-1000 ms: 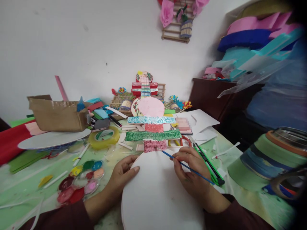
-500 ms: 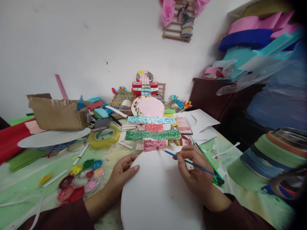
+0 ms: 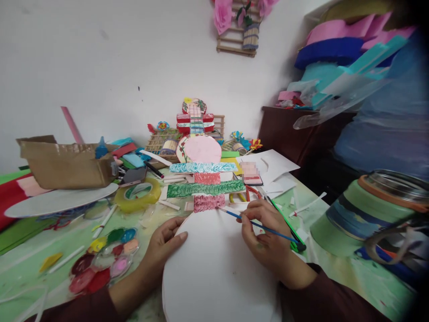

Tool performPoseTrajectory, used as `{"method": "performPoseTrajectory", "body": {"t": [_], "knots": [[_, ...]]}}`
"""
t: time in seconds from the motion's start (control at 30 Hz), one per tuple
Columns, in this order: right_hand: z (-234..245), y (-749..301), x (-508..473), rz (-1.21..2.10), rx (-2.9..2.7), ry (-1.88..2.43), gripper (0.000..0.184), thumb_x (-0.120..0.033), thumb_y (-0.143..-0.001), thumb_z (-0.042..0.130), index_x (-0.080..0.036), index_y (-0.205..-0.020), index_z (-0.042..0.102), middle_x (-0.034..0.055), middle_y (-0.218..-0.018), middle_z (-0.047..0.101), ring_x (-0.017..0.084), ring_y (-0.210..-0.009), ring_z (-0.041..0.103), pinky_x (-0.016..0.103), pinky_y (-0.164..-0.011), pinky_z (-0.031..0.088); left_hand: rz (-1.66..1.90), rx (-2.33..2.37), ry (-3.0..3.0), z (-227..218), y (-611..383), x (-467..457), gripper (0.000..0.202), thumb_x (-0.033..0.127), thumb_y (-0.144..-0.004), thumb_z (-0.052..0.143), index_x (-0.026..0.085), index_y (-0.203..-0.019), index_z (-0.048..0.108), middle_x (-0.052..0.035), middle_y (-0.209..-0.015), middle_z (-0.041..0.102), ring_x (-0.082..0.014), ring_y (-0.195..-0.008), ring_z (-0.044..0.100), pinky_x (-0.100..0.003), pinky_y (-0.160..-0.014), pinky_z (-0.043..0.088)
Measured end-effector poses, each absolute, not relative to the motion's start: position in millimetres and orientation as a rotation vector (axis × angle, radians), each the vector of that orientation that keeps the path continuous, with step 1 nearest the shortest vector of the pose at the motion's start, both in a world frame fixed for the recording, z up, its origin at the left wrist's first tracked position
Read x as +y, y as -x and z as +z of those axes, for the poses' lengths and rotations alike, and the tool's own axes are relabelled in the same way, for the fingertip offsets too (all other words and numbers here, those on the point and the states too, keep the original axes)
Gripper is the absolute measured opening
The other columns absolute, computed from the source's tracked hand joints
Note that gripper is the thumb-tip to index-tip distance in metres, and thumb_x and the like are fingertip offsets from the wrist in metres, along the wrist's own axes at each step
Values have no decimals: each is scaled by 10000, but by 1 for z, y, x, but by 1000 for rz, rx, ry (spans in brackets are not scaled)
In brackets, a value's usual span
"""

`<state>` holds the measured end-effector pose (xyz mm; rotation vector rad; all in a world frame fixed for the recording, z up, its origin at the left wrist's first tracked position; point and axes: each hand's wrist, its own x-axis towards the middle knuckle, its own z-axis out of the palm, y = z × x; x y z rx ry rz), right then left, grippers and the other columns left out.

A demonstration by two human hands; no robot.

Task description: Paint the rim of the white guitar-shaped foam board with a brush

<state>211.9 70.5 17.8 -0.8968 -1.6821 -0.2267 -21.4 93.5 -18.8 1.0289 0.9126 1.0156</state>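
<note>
The white board (image 3: 219, 264) is lying mostly bare on the table (image 3: 23, 264) before the person; bands (image 3: 206, 188) beyond are showing paint. The right hand (image 3: 264, 239), fingers curled tight, is pinching a brush (image 3: 231, 213) beside the maroon band (image 3: 208, 203); the left hand (image 3: 164, 243), half-curled, is gripping the board's edge.

Honestly couldn't read a single word, number or brand in there. The box (image 3: 67, 165) had a small pale label (image 3: 114, 167) on its right end, way too tiny to make out. Any print on the green core (image 3: 129, 192) of the tape (image 3: 153, 197) was too small as well. The flask (image 3: 330, 239) maybe had lettering on its side, just blur to me. The pinkish card (image 3: 248, 169) was pixelated over, so nope.
</note>
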Motion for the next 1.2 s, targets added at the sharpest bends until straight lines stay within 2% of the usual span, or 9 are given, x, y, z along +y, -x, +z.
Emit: {"method": "performPoseTrajectory", "body": {"t": [0.27, 0.53, 0.73, 1.0, 1.2], "knots": [[22, -212, 73, -331, -1646, 880, 219, -20, -739, 562, -225, -722, 486, -2, -630, 564, 176, -645, 582, 313, -606, 483, 1048, 942, -1013, -15, 19, 89, 510, 394, -632, 814, 150, -1037, 621, -69, -857, 717, -195, -572, 666, -240, -491, 508], [23, -213, 71, -316, -1598, 897, 207, -32, -747, 554, -228, -739, 490, -2, -664, 563, 175, -673, 584, 324, -629, 488, 1052, 973, -1007, -13, 18, 88, 583, 397, -607, 822, 157, -1101, 628, -80, -859, 725, -254, -659, 696, -250, -496, 510], [22, -212, 72, -239, -1644, 897, 214, -23, -750, 523, -224, -700, 470, -11, -637, 538, 160, -642, 542, 310, -613, 474, 1048, 1016, -1014, -12, 18, 88, 575, 400, -601, 825, 161, -1088, 634, -56, -790, 718, -197, -512, 652, -247, -464, 499], [22, -212, 72, -249, -1648, 906, 219, -24, -756, 525, -225, -703, 456, -9, -639, 532, 160, -630, 528, 306, -599, 458, 1058, 1002, -1004, -11, 18, 88, 582, 397, -594, 825, 164, -1092, 635, -76, -840, 725, -260, -642, 696, -253, -470, 509], [23, -212, 71, -227, -1652, 901, 212, -30, -758, 524, -227, -704, 469, -6, -646, 540, 162, -637, 536, 306, -603, 465, 1063, 1013, -1008, -12, 18, 87, 583, 393, -596, 828, 161, -1094, 633, -73, -832, 727, -237, -605, 687, -250, -487, 511]]}}
